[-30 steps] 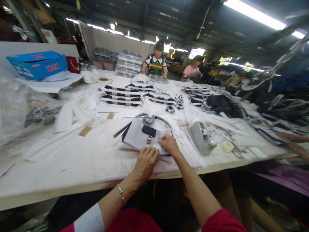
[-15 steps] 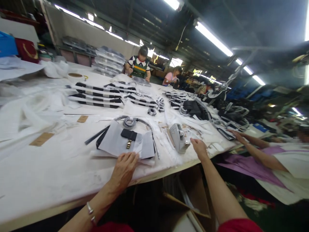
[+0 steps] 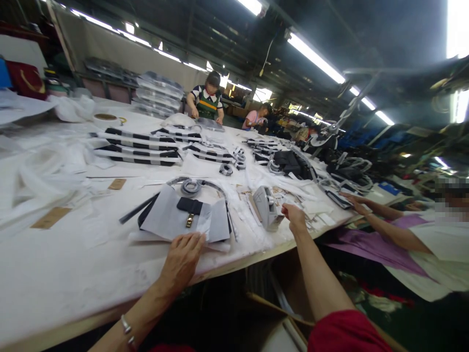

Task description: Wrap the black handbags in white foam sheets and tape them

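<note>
A black handbag with a gold clasp lies on the table, its front covered by white wrapping paper. My left hand rests on the paper at the bag's lower edge, fingers stretched out and lying flat. A wrapped coil of strap sits at the top of the bag. To the right stands a grey tape dispenser. Just right of its front end is my right hand, with thumb and fingers pinched together; whatever is between them is too small to make out.
Wrapped bags with black-and-white bands lie in rows farther back. Brown cards lie at left. A co-worker's arms reach over the table at right. Below the table edge is an open cardboard box.
The whole view has shifted slightly. My right hand has closed from looser fingers into a tight pinch beside the dispenser. My left hand stays on the bag's lower edge.
</note>
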A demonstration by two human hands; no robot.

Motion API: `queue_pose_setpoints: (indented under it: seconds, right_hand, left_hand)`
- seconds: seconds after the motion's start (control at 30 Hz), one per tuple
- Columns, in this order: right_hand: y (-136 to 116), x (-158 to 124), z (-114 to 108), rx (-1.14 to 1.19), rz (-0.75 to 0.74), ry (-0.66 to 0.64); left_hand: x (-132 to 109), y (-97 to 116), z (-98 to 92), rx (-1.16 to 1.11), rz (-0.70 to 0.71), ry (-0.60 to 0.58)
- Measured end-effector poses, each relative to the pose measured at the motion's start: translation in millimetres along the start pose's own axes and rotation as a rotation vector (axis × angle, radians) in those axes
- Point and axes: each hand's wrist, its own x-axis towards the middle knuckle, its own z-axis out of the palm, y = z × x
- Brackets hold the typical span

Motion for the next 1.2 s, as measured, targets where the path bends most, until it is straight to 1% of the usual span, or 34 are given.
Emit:
queue_pose_setpoints:
  seconds: [0.07,0.17,0.27,0.33,0.43,0.53,0.6,0.67,0.73,0.8,0.87,0.93,1.0,1.03,1.1,1.17,1.2]
  right_hand:
    - [2.3,-10.5,-6.9,0.054,0.048,0.034]
    - [15.1,-33.3,-12.0,0.063,0.133,0.055]
    - [29.0,-51.0,-9.3,0.015,0.22,0.065]
    - [33.2,-55.8,-8.6,-0.043,0.247,0.059]
    - [32.6,-56.7,-17.0,-0.186,0.235,0.013]
    - [27.8,-58.5,-30.4,-0.344,0.19,-0.068]
    - [18.7,-62.3,-33.0,-0.388,0.149,-0.124]
    - [-0.8,-69.4,-25.3,-0.366,0.064,-0.199]
    - [-32.9,-80.5,-6.9,-0.316,-0.091,-0.339]
    - [-73.2,-95.4,19.2,-0.3,-0.266,-0.577]
    - [-112.2,-112.3,49.3,-0.317,-0.361,-0.848]
    - [-141.9,-128.1,79.8,-0.396,-0.453,-1.101]
    - [-159.5,-139.6,109.1,-0.574,-0.548,-1.298]
    - [-164.6,-143.3,123.4,-0.695,-0.607,-1.364]
    - [-169.7,-147.6,151.5,-0.974,-0.746,-1.426]
    - [-171.0,-150.2,179.3,-1.252,-0.879,-1.405]
    - [-170.8,-151.5,192.5,-1.358,-0.921,-1.382]
  left_hand:
    - [0.1,-0.1,-0.2,-0.007,-0.005,-0.003]
    - [0.1,-0.6,0.2,-0.032,-0.012,-0.006]
    - [-0.2,0.0,0.6,-0.051,-0.016,-0.001]
    - [-0.5,1.3,0.8,-0.051,-0.024,-0.01]
    - [-1.3,3.7,1.1,-0.051,-0.043,-0.037]
    - [-1.8,5.3,0.9,-0.069,-0.062,-0.056]
    - [-1.6,5.8,-0.3,-0.09,-0.074,-0.073]
    - [-1.2,6.3,-2.2,-0.108,-0.087,-0.097]
    - [-0.6,6.7,-3.9,-0.115,-0.097,-0.12]
    - [-0.4,7.2,-4.3,-0.114,-0.103,-0.133]
    - [-0.7,7.6,-3.5,-0.11,-0.105,-0.131]
    - [-1.4,7.8,-2.2,-0.106,-0.103,-0.126]
    - [-1.9,7.8,-1.2,-0.107,-0.102,-0.126]
    - [-2.1,7.7,-1.0,-0.107,-0.101,-0.126]
    - [-2.3,7.6,-0.9,-0.1,-0.095,-0.123]
    - [-2.6,7.6,-0.4,-0.086,-0.086,-0.115]
    - [-2.8,7.5,0.3,-0.079,-0.082,-0.109]
